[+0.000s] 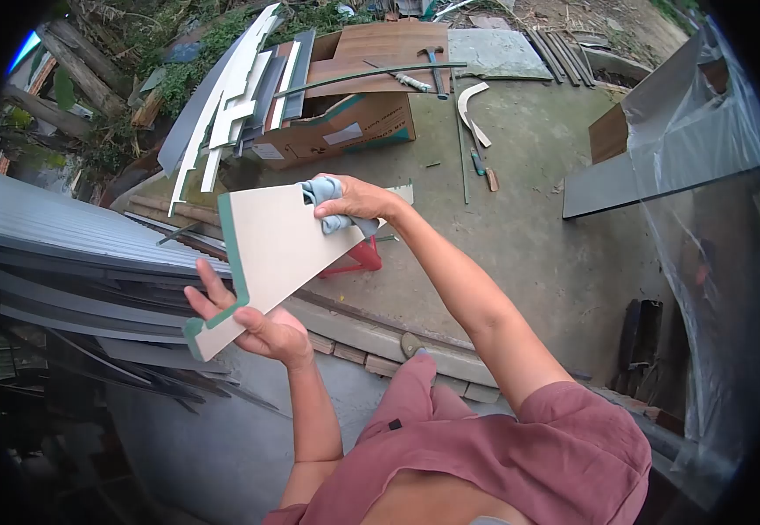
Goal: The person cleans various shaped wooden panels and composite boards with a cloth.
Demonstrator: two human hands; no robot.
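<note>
A cream-coloured, angular cut board (266,241) with a green edge is held up in front of me, tilted. My left hand (262,328) grips its narrow lower end, thumb on the face and fingers behind, two of them sticking out past the green edge. In my right hand (358,199) is a bunched light-blue cloth (336,220), pressed against the board's upper right part. Behind the board, a red metal support (364,255) shows only in part.
A cardboard box (345,131) stands ahead, with white strips (238,109) and a hammer (434,70) on the pile. Corrugated sheets (83,236) lie left. Plastic sheeting (704,219) hangs right over a grey panel (607,188). A brick-edged step (380,363) crosses near my feet.
</note>
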